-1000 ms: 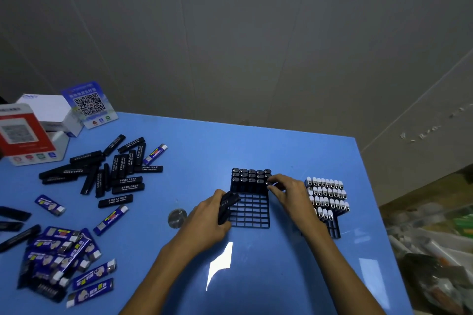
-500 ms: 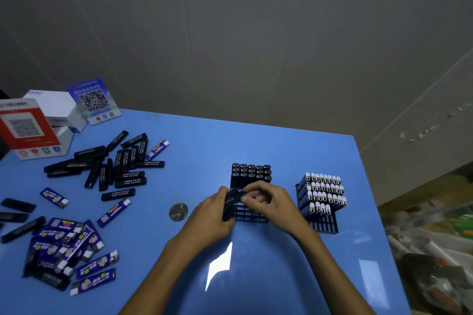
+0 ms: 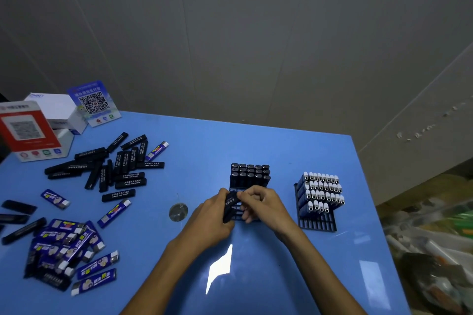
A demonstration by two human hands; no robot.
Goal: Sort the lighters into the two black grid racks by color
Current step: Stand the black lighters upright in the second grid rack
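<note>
Head view: black lighter near-upright.

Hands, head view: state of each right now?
Left hand: grips a small bunch of black lighters.
Right hand: fingers curled, pinching the top of that bunch over the black rack.

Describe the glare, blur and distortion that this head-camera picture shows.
Head view: white glare patches lie on the blue table near the forearms; the blue lighters at the left and the clutter at the far right are blurred; the wide lens bends the table's edges.
</note>
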